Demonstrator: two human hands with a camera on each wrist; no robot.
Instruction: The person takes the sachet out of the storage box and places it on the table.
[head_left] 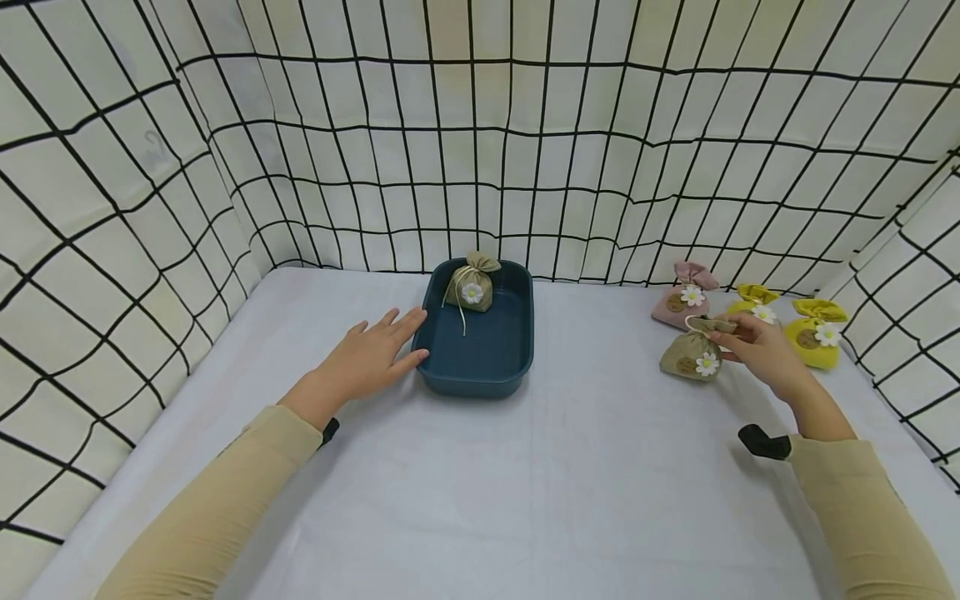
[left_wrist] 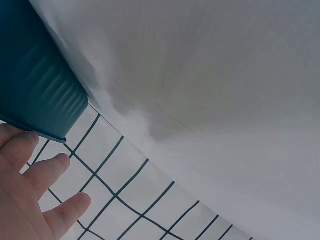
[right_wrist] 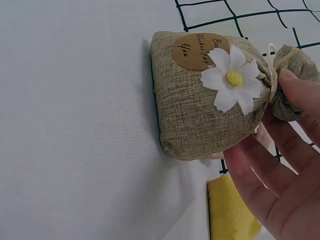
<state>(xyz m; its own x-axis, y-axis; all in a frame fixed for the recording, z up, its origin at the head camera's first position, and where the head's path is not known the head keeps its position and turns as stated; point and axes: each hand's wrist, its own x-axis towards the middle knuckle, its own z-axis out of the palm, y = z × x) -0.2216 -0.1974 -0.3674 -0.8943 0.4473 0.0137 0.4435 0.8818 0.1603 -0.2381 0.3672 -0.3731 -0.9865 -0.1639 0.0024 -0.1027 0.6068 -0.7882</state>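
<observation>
Standing beside the table, nearest thing you see is two tan sleeves coming in from the bottom corners of the head view over a white tabletop (head_left: 570, 500). Left hand (head_left: 367, 358), left of centre, lies flat with fingers straight and spread, fingertips right up against the near-left wall of the dark blue tray (head_left: 517, 367). It's got hold of nothing; the left wrist view shows the fingers (left_wrist: 47, 170) loose just under the tray's ribbed corner.

Over at the right of the frame, the right hand (head_left: 761, 350) pinches the tied neck of an olive burlap sachet (head_left: 692, 358), the one with a white daisy and a round brown label. In the right wrist view the thumb sits on the gathered top while the bag (right_wrist: 205, 107) rests on its side on the tabletop.

Further back, inside the tray's far end, another olive sachet (head_left: 472, 285) stands upright. At the far right, near the grid-pattern wall (head_left: 480, 150), sit a pink sachet (head_left: 684, 298) and two yellow sachets (head_left: 813, 335), close together.
</observation>
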